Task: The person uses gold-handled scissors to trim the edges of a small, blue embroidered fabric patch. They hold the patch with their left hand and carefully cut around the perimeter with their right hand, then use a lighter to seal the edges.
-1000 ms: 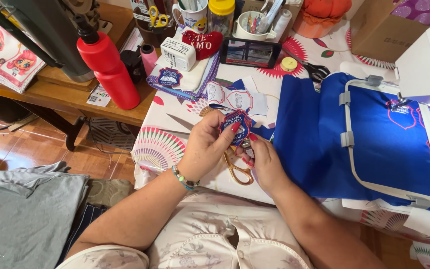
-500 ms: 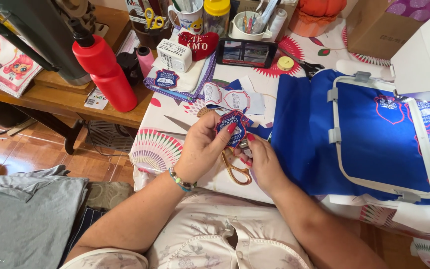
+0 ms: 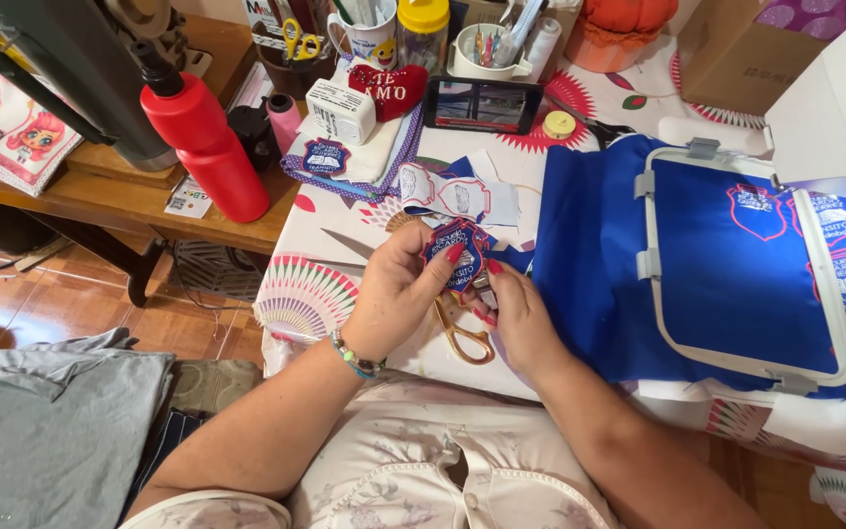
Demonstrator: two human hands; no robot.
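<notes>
The whole view has slid a little since a second ago: the worktop [image 3: 335,230] and its things sit slightly further right and lower in the frame, which is the head moving rather than the work. The two hands hold almost the same pose as before, so the trimming of the patch appears to be in mid-course, not finished.

At the right of the frame the blue fabric [image 3: 589,264] lies clamped in a white embroidery hoop [image 3: 653,264], with several more shield badges stitched in it. The red bottle [image 3: 203,137] stands upper left on a wooden table [image 3: 100,201].

At centre, the left hand [image 3: 394,294] is closed on the embroidered patch [image 3: 454,253], thumb and fingers pinching its edge and holding it upright over the worktop. The right hand [image 3: 516,318] is closed on the gold-handled scissors [image 3: 462,333], fingers curled at the patch's lower edge; the blades are hidden, so I cannot tell whether they are cutting.

Along the top edge, a mug [image 3: 369,39] holds what look like pens and tools, a dark pot [image 3: 291,69] holds yellow-handled scissors [image 3: 298,37], a white cup [image 3: 487,64] holds thin coloured sticks, and a yellow-lidded jar [image 3: 423,29] stands between them, its contents unclear.
</notes>
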